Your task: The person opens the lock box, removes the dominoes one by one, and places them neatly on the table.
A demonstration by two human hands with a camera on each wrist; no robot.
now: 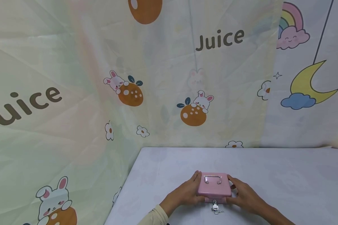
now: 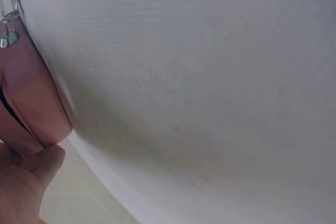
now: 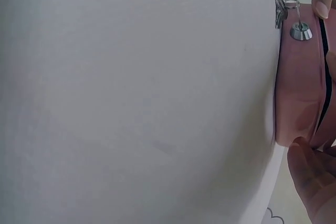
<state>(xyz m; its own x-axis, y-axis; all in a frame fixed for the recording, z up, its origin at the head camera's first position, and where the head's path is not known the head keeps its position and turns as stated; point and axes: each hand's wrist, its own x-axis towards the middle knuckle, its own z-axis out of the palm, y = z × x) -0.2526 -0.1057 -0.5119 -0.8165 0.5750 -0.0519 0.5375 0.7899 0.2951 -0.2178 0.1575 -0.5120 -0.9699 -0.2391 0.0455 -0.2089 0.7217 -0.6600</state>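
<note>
A pink metal box (image 1: 214, 185) with a wire handle on its lid stands on the table, gripped at both sides. My left hand (image 1: 186, 191) holds its left side, thumb at the front corner; my right hand (image 1: 246, 197) holds the right side the same way. Keys (image 1: 215, 207) hang from the lock at the box's front. In the right wrist view, a dark gap runs between lid and body of the box (image 3: 299, 82), and the lock (image 3: 301, 32) has a key in it. The left wrist view shows my left hand (image 2: 26, 182) at the corner of the box (image 2: 37, 93).
The white-covered table (image 1: 169, 165) extends around the box to both sides and behind it. Behind and to the left hangs a printed cloth (image 1: 163, 62) with rabbits, oranges and lettering; a moon and rainbow are printed at the right.
</note>
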